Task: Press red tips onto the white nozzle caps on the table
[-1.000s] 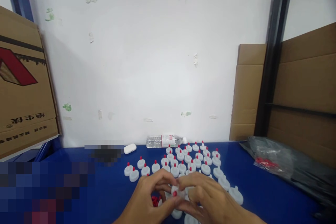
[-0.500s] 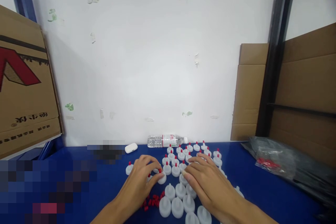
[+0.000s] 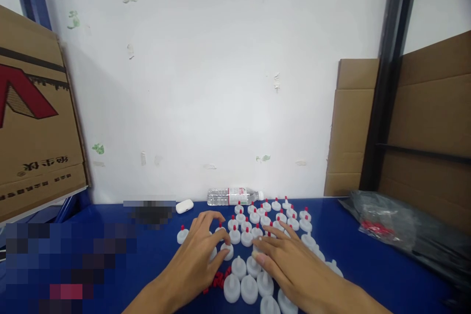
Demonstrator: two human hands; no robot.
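My left hand [image 3: 200, 252] is curled at the left of the group, thumb and index finger at the nozzle of a white nozzle cap [image 3: 227, 252]. No red tip shows on that nozzle; the fingers partly cover it. Loose small red tips [image 3: 219, 279] lie beside and below this hand. Over the middle of the group, my right hand [image 3: 290, 260] has thumb and index finger round another white nozzle cap [image 3: 253, 266], mostly hidden, its other fingers stretched out. Several bare white nozzle caps [image 3: 249, 289] stand nearest me; farther back stand red-tipped caps [image 3: 247, 237].
A clear water bottle [image 3: 221, 197] lies against the wall, with a white case [image 3: 184, 206] to its left. Cardboard boxes [image 3: 37, 108] flank the blue table [image 3: 147, 255]. Grey plastic bags [image 3: 390, 221] lie at the right, one with red pieces inside.
The red tip between my left fingers no longer shows, and those fingers have parted slightly at the cap. My right fingers have spread a little over the caps.
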